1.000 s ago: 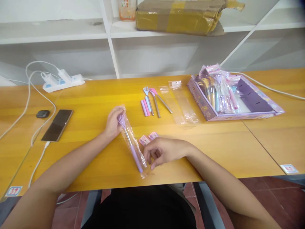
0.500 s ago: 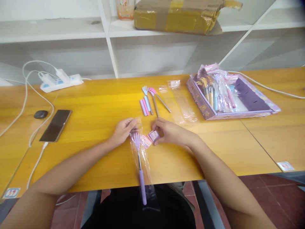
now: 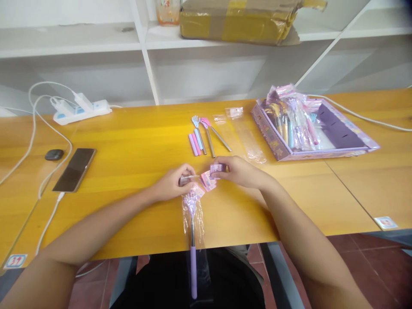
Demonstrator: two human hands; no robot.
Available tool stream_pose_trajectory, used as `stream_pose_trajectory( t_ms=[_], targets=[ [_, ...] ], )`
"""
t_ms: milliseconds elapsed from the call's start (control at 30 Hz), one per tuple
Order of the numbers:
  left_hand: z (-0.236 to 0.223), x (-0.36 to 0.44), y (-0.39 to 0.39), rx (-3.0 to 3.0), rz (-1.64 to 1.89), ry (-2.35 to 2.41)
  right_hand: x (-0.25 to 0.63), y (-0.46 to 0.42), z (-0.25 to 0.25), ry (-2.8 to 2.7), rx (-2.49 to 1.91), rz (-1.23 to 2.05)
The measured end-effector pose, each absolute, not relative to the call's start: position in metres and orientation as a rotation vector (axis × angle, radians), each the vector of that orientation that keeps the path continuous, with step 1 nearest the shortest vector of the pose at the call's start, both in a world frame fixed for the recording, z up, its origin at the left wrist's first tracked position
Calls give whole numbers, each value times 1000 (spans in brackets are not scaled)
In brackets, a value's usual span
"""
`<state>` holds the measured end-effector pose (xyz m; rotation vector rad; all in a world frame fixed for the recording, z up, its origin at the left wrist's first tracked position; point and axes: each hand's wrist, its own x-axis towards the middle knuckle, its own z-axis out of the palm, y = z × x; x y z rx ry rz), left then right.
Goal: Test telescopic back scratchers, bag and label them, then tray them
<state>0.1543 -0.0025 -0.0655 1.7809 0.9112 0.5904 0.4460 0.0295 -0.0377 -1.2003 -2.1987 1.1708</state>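
Observation:
My left hand (image 3: 175,183) pinches the top of a clear plastic bag (image 3: 201,219). Inside the bag lies a purple back scratcher (image 3: 193,266), claw end toward the hand, handle hanging past the table's front edge. Between the fingers and thumb of my right hand (image 3: 240,171) is a small printed card (image 3: 218,171). More pink cards (image 3: 208,181) lie between my hands, just below it. Beyond them rest a blue scratcher claw (image 3: 195,122), a pink scratcher claw (image 3: 205,123) on a metal rod, and loose pink and purple handle sleeves (image 3: 193,144).
Flat clear bags (image 3: 246,133) lie right of the scratcher parts. A purple display box (image 3: 325,151) holds several bagged scratchers at the right. On the left are a phone (image 3: 74,170), a black case (image 3: 54,154) and a power strip (image 3: 82,112) with cables. A taped carton (image 3: 238,21) sits on the shelf.
My right hand has lifted one card up and away from the others. The left hand has shifted right and slightly down, and the bagged back scratcher has slid toward me.

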Motion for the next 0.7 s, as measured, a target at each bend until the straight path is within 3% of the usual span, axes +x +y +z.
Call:
stream_pose_trajectory(
  t_ms=[300,467,700],
  targets=[
    [-68,156,2,1690,642,952,425,11,-32,-1925,-949,1067],
    [-66,157,3,1593,654,925,407,-2,-41,-2168,-625,936],
    [-66,151,6,1661,644,765,403,2,-45,-2161,-720,639]
  ],
)
